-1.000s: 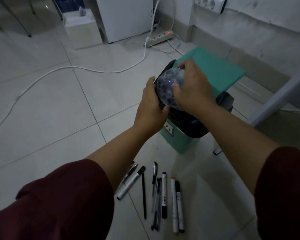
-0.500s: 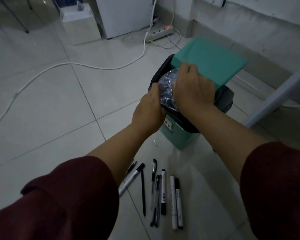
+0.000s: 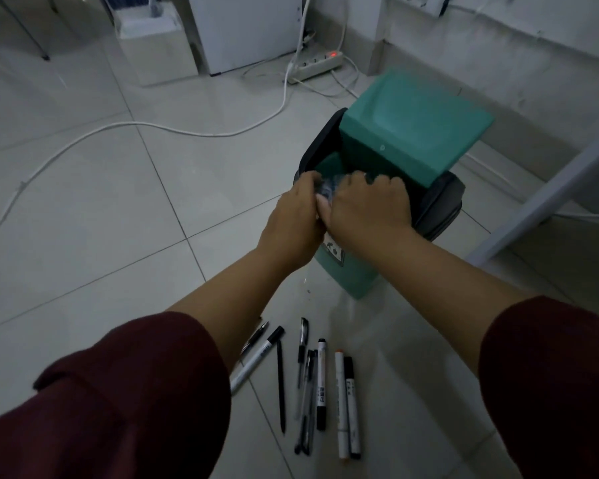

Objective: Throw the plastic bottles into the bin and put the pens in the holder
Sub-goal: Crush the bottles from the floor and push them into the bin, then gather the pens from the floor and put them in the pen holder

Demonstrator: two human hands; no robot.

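i see both hands pressed together at the mouth of the bin (image 3: 353, 278), right of centre in the frame. my left hand (image 3: 296, 219) and my right hand (image 3: 367, 209) are curled shut around a crumpled plastic bottle (image 3: 327, 186), and only a small clear patch of it shows between the fingers. the bottle sits at the bin's opening, inside the dark rim, with the teal lid (image 3: 412, 122) tilted up behind it toward the upper right of the frame. the right hand's grip covers most of the bottle from above; the left hand's grip closes on it from the left side.

the pens (image 3: 312, 385) lie on the floor (image 3: 101, 209) in the lower centre of the frame, just in front of the bin: a loose row of black pens and white markers, mostly side by side and pointing roughly toward the bin, with one white marker lying at a slant on the left and partly under my left forearm. both sleeves (image 3: 118, 402) are dark red.

a white cable (image 3: 153, 125) curves across the floor in the upper left, running up to a power strip (image 3: 317, 65) with a red light at the top centre.
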